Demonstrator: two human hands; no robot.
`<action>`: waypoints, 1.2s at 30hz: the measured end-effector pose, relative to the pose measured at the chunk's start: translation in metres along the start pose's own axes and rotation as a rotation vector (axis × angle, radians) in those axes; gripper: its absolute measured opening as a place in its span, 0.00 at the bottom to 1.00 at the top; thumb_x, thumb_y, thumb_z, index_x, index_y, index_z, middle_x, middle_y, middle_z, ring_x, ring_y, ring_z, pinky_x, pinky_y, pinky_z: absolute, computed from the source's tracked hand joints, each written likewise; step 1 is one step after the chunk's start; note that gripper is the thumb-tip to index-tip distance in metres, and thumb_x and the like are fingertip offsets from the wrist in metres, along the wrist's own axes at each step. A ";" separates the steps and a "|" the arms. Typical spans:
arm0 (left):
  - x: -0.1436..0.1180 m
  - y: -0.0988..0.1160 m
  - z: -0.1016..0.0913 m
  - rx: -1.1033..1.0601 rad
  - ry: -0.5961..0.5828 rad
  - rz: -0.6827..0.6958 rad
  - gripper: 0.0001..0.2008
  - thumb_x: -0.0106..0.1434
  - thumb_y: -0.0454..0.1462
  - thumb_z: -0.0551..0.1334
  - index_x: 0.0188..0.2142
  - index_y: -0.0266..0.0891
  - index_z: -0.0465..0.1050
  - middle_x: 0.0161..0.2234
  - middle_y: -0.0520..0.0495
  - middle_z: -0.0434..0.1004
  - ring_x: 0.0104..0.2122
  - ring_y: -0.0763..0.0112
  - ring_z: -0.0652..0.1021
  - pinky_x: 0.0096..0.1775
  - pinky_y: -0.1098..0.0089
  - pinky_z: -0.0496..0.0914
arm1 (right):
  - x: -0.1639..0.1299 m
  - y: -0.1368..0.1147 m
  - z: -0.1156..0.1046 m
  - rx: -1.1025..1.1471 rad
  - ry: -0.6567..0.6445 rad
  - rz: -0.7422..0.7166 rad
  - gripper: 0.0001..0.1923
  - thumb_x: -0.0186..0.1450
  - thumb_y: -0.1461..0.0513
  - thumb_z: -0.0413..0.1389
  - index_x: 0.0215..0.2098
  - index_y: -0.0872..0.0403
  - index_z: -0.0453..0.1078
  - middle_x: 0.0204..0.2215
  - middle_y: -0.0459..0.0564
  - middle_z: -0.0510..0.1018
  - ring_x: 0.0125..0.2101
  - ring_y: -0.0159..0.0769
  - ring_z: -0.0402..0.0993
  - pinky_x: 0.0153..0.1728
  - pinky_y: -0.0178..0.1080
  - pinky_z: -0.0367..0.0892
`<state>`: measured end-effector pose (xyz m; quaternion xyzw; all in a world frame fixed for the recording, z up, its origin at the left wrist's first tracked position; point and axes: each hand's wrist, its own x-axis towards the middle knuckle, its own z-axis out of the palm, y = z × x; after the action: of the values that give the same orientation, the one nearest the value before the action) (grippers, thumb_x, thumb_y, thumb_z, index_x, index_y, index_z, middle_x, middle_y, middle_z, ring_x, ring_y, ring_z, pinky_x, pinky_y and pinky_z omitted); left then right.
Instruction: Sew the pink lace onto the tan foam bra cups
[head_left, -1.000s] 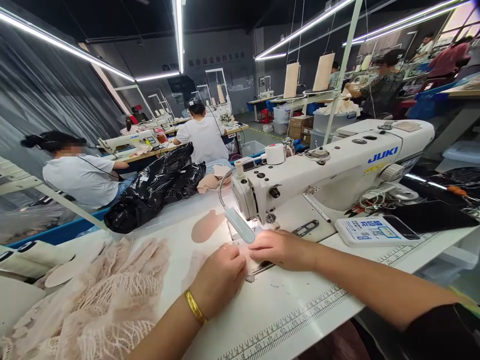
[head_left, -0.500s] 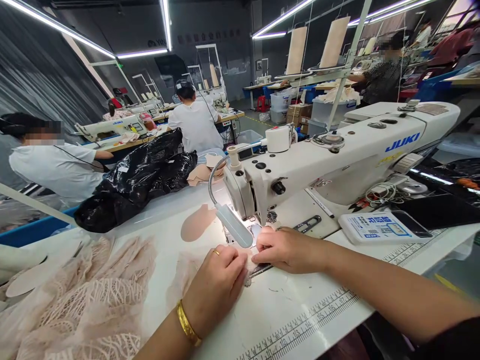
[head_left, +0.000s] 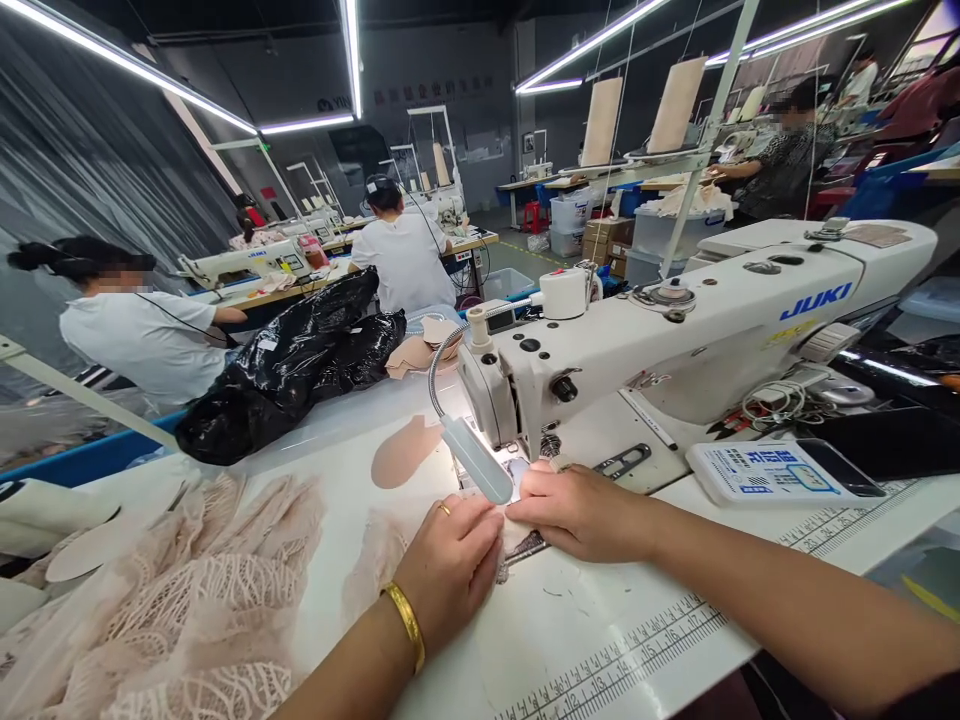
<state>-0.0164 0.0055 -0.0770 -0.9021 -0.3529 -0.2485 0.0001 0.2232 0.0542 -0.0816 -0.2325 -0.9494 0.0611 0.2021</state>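
Note:
My left hand (head_left: 459,560), with a gold ring and bracelet, has its fingers closed on a piece of sheer beige fabric (head_left: 373,560) that spreads out to its left. My right hand (head_left: 581,512) pinches the fabric's other side right by the needle area, fingertips almost meeting the left ones. Both rest low over the bed of a white sewing machine (head_left: 675,325). A small gooseneck lamp (head_left: 480,462) hangs just above the fingertips, lighting the spot and hiding the needle. Behind the left hand lies a flat tan fabric piece (head_left: 405,452).
Beige lace fabric (head_left: 202,600) is heaped at left, with a black plastic bag (head_left: 292,365) behind. A white case with blue print (head_left: 776,470) and a pen (head_left: 649,418) lie at right. A printed ruler (head_left: 637,640) edges the table. Co-workers sit at machines beyond.
The whole view has shifted slightly, so things appear a little further right. Both hands keep nearly the same place and grip at the machine.

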 end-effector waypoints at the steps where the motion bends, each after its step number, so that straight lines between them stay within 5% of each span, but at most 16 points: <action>1: 0.001 -0.001 0.000 -0.005 -0.005 -0.004 0.11 0.71 0.30 0.55 0.48 0.38 0.74 0.43 0.40 0.80 0.34 0.62 0.73 0.39 0.59 0.73 | 0.000 0.000 0.001 -0.003 0.010 0.005 0.13 0.66 0.71 0.50 0.39 0.52 0.76 0.30 0.47 0.68 0.31 0.36 0.60 0.27 0.36 0.50; 13: 0.025 -0.026 0.003 -0.061 -0.004 0.087 0.11 0.70 0.32 0.56 0.45 0.41 0.77 0.45 0.39 0.82 0.46 0.56 0.81 0.47 0.56 0.77 | 0.001 0.003 0.004 -0.069 0.101 0.122 0.11 0.63 0.71 0.50 0.31 0.52 0.71 0.25 0.45 0.65 0.26 0.36 0.52 0.27 0.37 0.51; 24: 0.030 -0.027 0.001 -0.052 -0.028 0.049 0.12 0.70 0.33 0.55 0.42 0.40 0.79 0.45 0.39 0.83 0.45 0.57 0.81 0.47 0.56 0.77 | 0.000 0.004 0.008 -0.118 0.070 0.163 0.10 0.60 0.73 0.51 0.28 0.52 0.66 0.24 0.44 0.63 0.26 0.36 0.52 0.27 0.37 0.48; 32: 0.039 -0.027 -0.003 0.066 -0.051 -0.023 0.11 0.68 0.34 0.56 0.39 0.40 0.80 0.39 0.41 0.82 0.39 0.53 0.79 0.41 0.53 0.76 | 0.003 0.009 0.006 -0.130 0.044 0.186 0.08 0.63 0.71 0.53 0.30 0.52 0.68 0.27 0.46 0.71 0.31 0.38 0.62 0.31 0.37 0.55; 36: 0.029 -0.035 0.000 0.045 0.043 -0.053 0.14 0.69 0.32 0.56 0.46 0.44 0.79 0.40 0.42 0.82 0.42 0.50 0.80 0.41 0.53 0.77 | 0.012 0.007 0.005 -0.105 -0.028 0.139 0.07 0.64 0.69 0.55 0.30 0.53 0.69 0.30 0.48 0.76 0.32 0.38 0.68 0.38 0.39 0.63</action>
<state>-0.0205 0.0501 -0.0698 -0.8867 -0.3818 -0.2598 0.0213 0.2146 0.0660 -0.0832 -0.3074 -0.9356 0.0282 0.1714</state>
